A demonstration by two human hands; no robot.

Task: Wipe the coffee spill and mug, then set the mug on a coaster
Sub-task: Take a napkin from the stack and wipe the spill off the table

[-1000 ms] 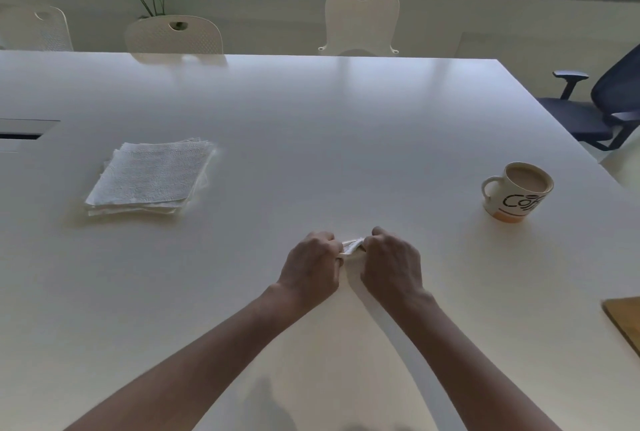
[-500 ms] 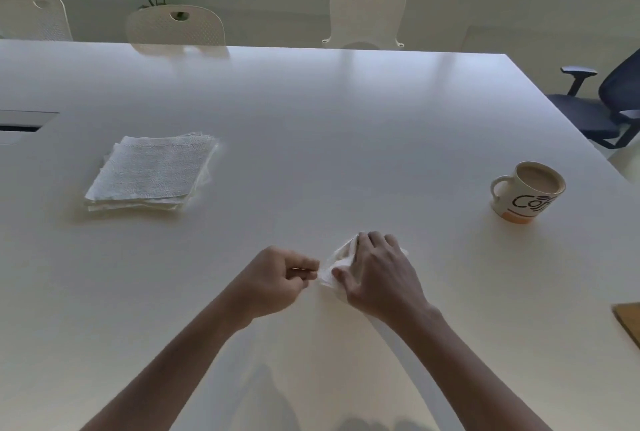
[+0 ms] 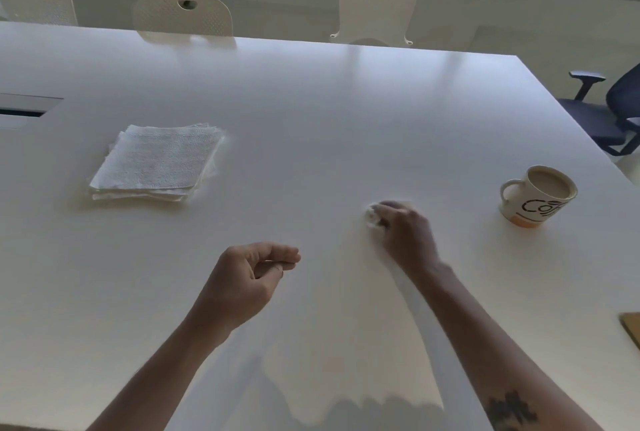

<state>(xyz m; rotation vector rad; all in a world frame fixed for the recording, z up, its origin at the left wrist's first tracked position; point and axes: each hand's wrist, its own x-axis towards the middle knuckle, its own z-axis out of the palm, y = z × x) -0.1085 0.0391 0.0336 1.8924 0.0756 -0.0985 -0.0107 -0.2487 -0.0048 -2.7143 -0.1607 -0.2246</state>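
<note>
Low in the frame's centre the left hand point(image 3: 254, 278) hangs loosely curled and empty, beyond it the right hand point(image 3: 403, 233) presses a crumpled tissue point(image 3: 373, 219) onto the table point(image 3: 311, 112), and a sweep rightward risks knocking the full mug point(image 3: 536, 196) at right, spilling more coffee

The white table point(image 3: 311, 112) carries a napkin stack point(image 3: 156, 162), a coffee mug point(image 3: 536, 196) and a wooden board's corner point(image 3: 632, 328).
</note>
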